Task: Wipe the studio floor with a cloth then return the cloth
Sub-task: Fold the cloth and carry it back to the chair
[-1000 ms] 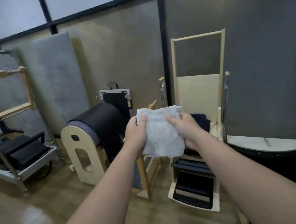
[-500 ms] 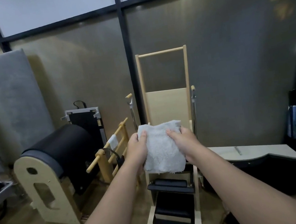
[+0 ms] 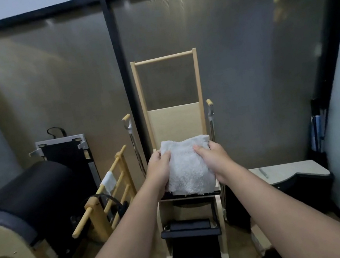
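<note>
Hands outstretched, a person holds a folded white cloth (image 3: 187, 168) up at arm's length in front of a tall wooden chair frame (image 3: 168, 89) that stands against a dark, translucent panelled wall (image 3: 243, 62). The left hand (image 3: 159, 170) grips the cloth's left edge, thumb laid over the front of the fabric and fingers curled behind it; the right hand (image 3: 212, 160) grips the right edge in the same manner, thumb on the front face. The cloth hangs between the two hands, its upper edge level with the lower part of the chair's pale back panel and its lower edge just above the dark seat. Below it, black padded steps (image 3: 190, 229) sit within the chair's base. To the left, a wooden ladder rack (image 3: 108, 195) leans at an angle with a small white rag (image 3: 109, 182) draped over one rung, and beside it stands a black padded barrel (image 3: 31, 193) on a cream wooden base. Behind the barrel, a black board with a grey metal frame (image 3: 66, 153) rests upright against the wall. At right, a low cream-topped platform (image 3: 290, 171) sits near the corner.
</note>
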`<state>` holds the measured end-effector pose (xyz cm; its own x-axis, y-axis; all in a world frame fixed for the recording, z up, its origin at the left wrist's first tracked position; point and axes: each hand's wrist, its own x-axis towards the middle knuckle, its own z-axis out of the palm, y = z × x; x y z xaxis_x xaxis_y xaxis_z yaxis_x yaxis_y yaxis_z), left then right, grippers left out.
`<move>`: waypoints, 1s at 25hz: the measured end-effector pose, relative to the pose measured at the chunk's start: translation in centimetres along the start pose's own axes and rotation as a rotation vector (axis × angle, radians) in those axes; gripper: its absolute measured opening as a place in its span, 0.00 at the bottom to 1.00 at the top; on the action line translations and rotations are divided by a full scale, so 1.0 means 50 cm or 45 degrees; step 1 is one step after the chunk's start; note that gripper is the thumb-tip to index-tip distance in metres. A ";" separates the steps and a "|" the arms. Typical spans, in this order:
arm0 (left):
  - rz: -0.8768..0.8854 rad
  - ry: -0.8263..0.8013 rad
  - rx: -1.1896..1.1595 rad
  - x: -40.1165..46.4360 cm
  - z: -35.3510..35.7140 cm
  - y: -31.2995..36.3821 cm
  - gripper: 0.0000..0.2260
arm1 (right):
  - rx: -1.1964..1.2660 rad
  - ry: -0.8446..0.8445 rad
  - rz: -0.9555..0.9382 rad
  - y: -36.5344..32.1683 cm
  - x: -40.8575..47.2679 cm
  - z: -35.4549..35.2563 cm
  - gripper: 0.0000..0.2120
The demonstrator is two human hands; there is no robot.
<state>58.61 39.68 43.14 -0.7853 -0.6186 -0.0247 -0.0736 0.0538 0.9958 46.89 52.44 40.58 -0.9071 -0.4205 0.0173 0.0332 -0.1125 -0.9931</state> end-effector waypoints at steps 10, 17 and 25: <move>0.017 -0.208 0.061 0.381 -0.074 -0.031 0.11 | -0.053 0.175 0.028 0.040 0.289 0.136 0.08; -0.020 -0.192 0.071 0.627 -0.029 -0.112 0.11 | -0.168 0.133 0.106 0.125 0.553 0.142 0.10; -0.155 -0.159 0.147 0.938 0.025 -0.213 0.11 | -0.240 -0.036 0.285 0.238 0.882 0.132 0.11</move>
<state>21.77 11.07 31.28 -0.8360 -0.5242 -0.1622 -0.2371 0.0785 0.9683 10.05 26.64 30.28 -0.8738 -0.4415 -0.2038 0.1499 0.1542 -0.9766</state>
